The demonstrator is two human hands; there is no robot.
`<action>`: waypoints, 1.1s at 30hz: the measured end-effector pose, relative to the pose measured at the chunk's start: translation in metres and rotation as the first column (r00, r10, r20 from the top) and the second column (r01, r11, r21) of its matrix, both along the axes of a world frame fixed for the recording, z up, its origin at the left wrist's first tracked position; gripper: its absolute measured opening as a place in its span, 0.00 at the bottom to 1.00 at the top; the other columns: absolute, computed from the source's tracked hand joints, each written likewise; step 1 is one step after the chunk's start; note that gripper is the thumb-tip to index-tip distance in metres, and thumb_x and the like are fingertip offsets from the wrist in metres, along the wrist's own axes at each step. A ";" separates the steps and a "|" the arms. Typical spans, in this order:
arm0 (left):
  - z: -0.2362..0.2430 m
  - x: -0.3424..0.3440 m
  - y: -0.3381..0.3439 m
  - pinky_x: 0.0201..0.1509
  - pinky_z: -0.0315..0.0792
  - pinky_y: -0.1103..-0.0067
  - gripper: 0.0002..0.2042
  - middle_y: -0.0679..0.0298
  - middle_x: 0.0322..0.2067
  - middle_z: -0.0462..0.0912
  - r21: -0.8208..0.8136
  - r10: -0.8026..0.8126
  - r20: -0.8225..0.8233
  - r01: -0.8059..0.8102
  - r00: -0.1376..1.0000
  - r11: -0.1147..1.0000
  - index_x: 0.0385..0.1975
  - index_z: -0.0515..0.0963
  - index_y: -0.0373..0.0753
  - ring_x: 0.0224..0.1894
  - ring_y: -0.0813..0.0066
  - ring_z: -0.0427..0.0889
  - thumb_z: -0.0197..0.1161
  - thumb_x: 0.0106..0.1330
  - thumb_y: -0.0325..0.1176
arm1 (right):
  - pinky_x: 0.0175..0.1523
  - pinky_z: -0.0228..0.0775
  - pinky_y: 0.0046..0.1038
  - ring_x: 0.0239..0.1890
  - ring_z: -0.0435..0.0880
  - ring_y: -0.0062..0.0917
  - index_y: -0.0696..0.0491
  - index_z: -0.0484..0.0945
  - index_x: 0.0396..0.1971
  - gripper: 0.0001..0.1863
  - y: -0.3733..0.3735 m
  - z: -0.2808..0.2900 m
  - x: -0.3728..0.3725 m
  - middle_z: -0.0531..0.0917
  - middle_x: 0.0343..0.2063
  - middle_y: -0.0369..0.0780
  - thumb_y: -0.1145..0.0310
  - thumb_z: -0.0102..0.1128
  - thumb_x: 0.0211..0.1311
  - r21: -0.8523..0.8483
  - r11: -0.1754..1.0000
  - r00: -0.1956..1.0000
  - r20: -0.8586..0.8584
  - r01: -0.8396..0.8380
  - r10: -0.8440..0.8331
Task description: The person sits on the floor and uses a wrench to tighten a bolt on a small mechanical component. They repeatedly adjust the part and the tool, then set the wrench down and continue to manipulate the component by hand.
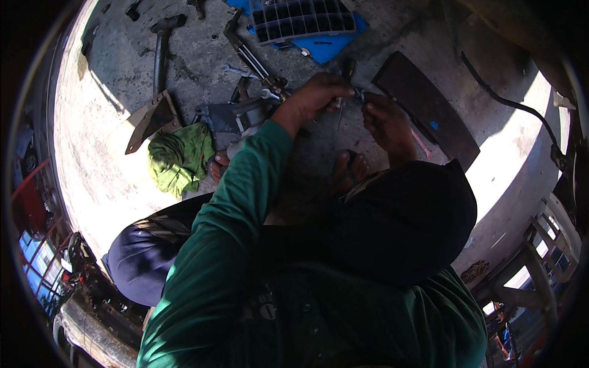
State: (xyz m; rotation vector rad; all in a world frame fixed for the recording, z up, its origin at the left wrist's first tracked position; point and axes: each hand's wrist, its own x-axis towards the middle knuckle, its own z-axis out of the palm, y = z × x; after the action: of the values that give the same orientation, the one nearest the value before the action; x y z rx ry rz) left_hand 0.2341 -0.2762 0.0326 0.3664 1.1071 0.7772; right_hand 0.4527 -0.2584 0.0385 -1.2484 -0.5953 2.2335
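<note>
My left hand (316, 96) reaches out from the green sleeve with thumb and fingers closed in a pinch. Facing it, my right hand (388, 124) has its fingers curled inward. Between the fingertips of both is a small shiny metal piece (358, 94), too small and dark to name. A dark handle (348, 68) shows just beyond the left fingers; whether that hand grips it is unclear. To the left of my left hand lie a cutting torch (250, 60), spanners (238, 71) and a grey vise-like metal block (248, 115).
A divided parts box (300, 27) rests on a blue sheet (331, 49) at the far side. A hammer (161, 58), a bent metal plate (150, 121) and a green cloth (180, 156) lie left. Rightward are a long dark metal plate (429, 110) and a black hose (512, 103).
</note>
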 end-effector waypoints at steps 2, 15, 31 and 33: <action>0.001 -0.003 0.001 0.22 0.65 0.83 0.12 0.66 0.26 0.77 0.011 -0.017 0.029 0.017 0.999 1.000 0.40 0.79 0.32 0.23 0.80 0.73 0.70 0.61 0.31 | 0.28 0.63 0.21 0.27 0.72 0.19 0.66 0.73 0.52 0.17 0.001 0.004 -0.001 0.76 0.28 0.37 0.77 0.58 0.63 -0.007 1.000 1.000 -0.019 -0.015 0.014; -0.002 -0.004 -0.002 0.21 0.61 0.86 0.11 0.66 0.31 0.78 0.020 0.023 0.193 -0.027 0.981 0.999 0.42 0.77 0.35 0.26 0.82 0.73 0.67 0.62 0.30 | 0.27 0.64 0.21 0.25 0.73 0.18 0.63 0.76 0.42 0.10 0.003 0.003 -0.005 0.79 0.29 0.40 0.77 0.62 0.61 -0.012 0.999 0.995 -0.090 -0.050 0.048; -0.070 -0.002 -0.010 0.36 0.76 0.72 0.16 0.55 0.28 0.86 0.290 0.314 -0.761 -0.135 0.568 0.947 0.33 0.83 0.31 0.28 0.65 0.84 0.71 0.57 0.40 | 0.29 0.66 0.26 0.25 0.74 0.22 0.67 0.77 0.45 0.15 -0.013 -0.018 0.039 0.80 0.30 0.42 0.75 0.61 0.59 0.133 0.986 0.952 0.302 -0.100 0.056; -0.068 0.004 -0.003 0.40 0.77 0.69 0.16 0.51 0.29 0.86 0.270 0.311 -0.782 -0.156 0.540 0.950 0.31 0.84 0.31 0.31 0.59 0.86 0.72 0.54 0.41 | 0.30 0.66 0.26 0.25 0.74 0.23 0.67 0.76 0.45 0.16 -0.015 -0.024 0.042 0.80 0.31 0.42 0.75 0.62 0.59 0.059 0.998 0.985 0.172 -0.028 0.017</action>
State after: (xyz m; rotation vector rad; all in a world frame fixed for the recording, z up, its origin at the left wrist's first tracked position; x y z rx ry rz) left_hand 0.2377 -0.2795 -0.0356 0.7906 2.0241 0.9738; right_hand 0.4942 -0.2735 0.0146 -1.4188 -0.7403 2.1231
